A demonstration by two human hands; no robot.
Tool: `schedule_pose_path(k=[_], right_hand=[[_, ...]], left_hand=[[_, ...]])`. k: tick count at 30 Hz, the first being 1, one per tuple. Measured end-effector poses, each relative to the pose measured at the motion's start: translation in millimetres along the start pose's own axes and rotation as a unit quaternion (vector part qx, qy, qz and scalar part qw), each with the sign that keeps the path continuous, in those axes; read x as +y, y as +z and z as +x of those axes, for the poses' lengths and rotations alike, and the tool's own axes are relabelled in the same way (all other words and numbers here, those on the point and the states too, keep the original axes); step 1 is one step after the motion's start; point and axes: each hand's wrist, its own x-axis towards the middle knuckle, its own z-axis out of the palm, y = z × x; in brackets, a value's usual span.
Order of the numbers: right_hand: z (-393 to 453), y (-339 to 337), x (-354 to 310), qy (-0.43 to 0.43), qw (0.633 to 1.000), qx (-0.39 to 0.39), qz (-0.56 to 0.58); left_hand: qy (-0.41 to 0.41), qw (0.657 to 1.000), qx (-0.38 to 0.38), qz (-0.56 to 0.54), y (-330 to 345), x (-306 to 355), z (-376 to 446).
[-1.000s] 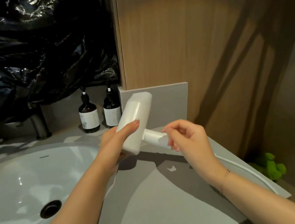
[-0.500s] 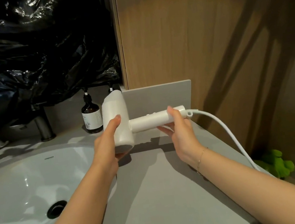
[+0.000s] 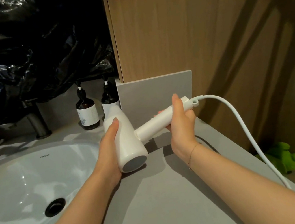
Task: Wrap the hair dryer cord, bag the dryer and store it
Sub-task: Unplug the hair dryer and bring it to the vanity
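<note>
I hold a white hair dryer (image 3: 128,141) just above the grey countertop (image 3: 164,195), its round grey end facing me. My left hand (image 3: 108,147) cups the left side of its barrel. My right hand (image 3: 180,124) is wrapped around the handle, near its end. The white cord (image 3: 238,118) leaves the handle's end, arcs to the right and drops past the counter's right edge behind my right forearm. It hangs loose, not wound. No bag for the dryer is in sight.
A white sink (image 3: 26,186) with a dark drain lies left. Behind it stand a dark tap (image 3: 37,123) and two brown pump bottles (image 3: 86,111). Black plastic sheeting (image 3: 29,48) covers the wall. A wooden panel (image 3: 188,30) rises behind. A green toy (image 3: 281,155) lies on the floor.
The dryer has turned in my hands: its handle swung out to the right and its barrel end now faces me. My right hand slid along the handle; the cord came into view.
</note>
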Motion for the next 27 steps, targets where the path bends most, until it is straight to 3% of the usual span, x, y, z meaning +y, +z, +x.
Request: schedule_pose_path(k=[6, 10, 14, 19, 24, 27], right_hand=[[5, -4, -10, -0.009, 0.999, -0.007, -0.041], [7, -6, -15, -0.009, 0.996, -0.031, -0.079], [6, -14, -17, 0.038, 0.990, -0.068, -0.119], [7, -14, -19, 0.024, 0.987, -0.062, -0.147], [13, -18, -41, -0.053, 0.978, -0.051, -0.196], [12, -21, -43, -0.044, 0.979, -0.060, -0.189]], left_hand=[[0.029, 0.998, 0.020, 0.054, 1, -4, 4], [0.046, 0.996, -0.004, 0.081, 0, -4, 1], [0.084, 0.979, -0.051, 0.180, 3, -6, -3], [0.085, 0.979, -0.049, 0.180, 5, -5, -5], [0.086, 0.979, -0.067, 0.175, 7, 0, -8], [0.088, 0.975, -0.075, 0.187, 8, 2, -9]])
